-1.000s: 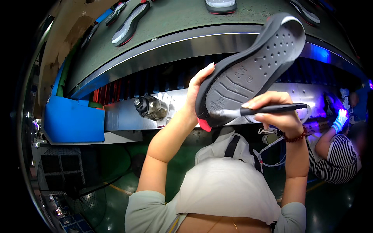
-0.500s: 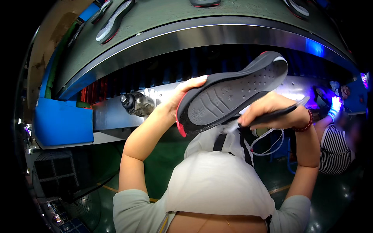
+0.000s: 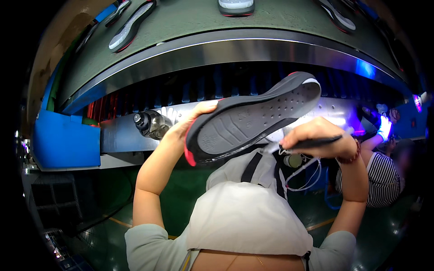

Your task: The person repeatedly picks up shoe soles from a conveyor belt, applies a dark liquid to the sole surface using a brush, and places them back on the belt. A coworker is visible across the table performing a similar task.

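Observation:
My left hand (image 3: 195,116) is closed on the heel end of a shoe sole (image 3: 253,118), thumb along its far edge. The sole is dark grey with a red heel tip, and its perforated grey inner face is turned up toward me. My right hand (image 3: 316,137) grips a brush (image 3: 316,143) by its black handle. The brush's pale bristles point left, close under the sole's near side edge; whether they touch it I cannot tell. A glossy, wet-looking strip runs along that edge near the heel.
Several soles, one of them at the top centre (image 3: 236,7), lie on a green belt (image 3: 190,22) behind a metal rail (image 3: 226,49). A dark-capped bottle (image 3: 151,124) rests on the metal ledge. A small round container (image 3: 293,160) sits below my right hand. A person in stripes (image 3: 384,178) works at right.
The sole and both hands have shifted left and slightly down in the picture. The brush has stayed at the sole's near edge. More of the round container shows.

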`<state>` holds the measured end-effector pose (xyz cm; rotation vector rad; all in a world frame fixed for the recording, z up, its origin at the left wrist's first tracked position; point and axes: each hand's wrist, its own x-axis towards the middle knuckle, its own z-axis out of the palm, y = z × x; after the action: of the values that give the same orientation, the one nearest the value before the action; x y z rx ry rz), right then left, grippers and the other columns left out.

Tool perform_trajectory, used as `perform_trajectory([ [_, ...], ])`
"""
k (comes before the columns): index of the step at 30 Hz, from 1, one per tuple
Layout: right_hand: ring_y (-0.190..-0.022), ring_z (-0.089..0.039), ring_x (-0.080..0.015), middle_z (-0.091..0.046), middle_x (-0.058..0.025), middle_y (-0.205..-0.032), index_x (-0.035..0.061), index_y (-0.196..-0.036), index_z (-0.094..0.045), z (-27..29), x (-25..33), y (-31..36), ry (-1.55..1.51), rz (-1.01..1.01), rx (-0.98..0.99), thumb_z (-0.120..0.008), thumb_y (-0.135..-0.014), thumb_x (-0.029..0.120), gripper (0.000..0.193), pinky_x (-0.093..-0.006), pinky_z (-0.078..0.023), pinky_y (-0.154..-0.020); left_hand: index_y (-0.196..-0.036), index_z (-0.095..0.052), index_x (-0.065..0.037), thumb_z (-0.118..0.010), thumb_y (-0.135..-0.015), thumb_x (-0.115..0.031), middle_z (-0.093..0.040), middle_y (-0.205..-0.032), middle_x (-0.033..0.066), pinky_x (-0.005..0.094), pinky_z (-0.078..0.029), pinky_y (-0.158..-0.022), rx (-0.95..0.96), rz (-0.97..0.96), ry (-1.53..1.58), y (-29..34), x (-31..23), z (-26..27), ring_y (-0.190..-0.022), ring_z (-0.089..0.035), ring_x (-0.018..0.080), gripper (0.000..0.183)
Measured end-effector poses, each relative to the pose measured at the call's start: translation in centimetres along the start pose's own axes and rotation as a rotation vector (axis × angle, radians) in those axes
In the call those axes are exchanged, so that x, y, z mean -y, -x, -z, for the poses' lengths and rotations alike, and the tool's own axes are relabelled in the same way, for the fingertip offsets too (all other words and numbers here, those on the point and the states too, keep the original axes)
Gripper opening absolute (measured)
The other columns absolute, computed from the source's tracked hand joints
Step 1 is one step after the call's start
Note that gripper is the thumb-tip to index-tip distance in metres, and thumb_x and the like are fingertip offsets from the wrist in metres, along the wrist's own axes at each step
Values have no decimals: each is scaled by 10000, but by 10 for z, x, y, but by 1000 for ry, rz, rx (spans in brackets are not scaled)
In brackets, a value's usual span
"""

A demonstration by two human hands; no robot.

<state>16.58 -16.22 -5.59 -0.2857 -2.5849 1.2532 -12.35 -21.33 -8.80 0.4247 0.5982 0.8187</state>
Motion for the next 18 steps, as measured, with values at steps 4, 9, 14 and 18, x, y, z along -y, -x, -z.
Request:
perform_trajectory([
  [4, -814, -611, -204, -626, -104, -846, 32, -835, -608, -5, 55, 1, -156, 62, -288, -674, -631, 12, 215, -276, -485, -710, -1203, -402, -59, -356, -822, -476, -430, -1208, 125, 403, -356, -909, 178, -287, -316, 4, 10, 29, -1061, -455, 276, 567],
  [9, -754, -579, -128, -616, -100, -856, -3, -858, -603, -37, 1, -8, -206, -113, -646, -633, -676, -8, 184, -220, -449, -654, -1248, -329, -83, -283, -763, -632, -434, -1186, 131, 424, -405, -838, 75, -184, 385, -73, 75, 35, -1026, -468, 270, 734],
  [14, -713, -587, -128, -611, -105, -827, -38, -874, -580, -58, -37, -19, -553, -222, -849, -585, -730, -9, 148, -244, -488, -657, -1233, -332, -68, -118, -626, -802, -475, -1109, 161, 410, -428, -814, 108, -187, 190, -68, 82, 16, -943, -519, 292, 976],
  [18, -669, -553, -58, -617, -45, -753, -21, -854, -608, -50, -47, -32, -449, -233, -994, -612, -726, 45, 144, -171, -435, -598, -1269, -276, -89, -79, -606, -811, -443, -1151, 171, 458, -388, -856, 108, -235, 184, -72, 93, 6, -1011, -476, 337, 1000],
])
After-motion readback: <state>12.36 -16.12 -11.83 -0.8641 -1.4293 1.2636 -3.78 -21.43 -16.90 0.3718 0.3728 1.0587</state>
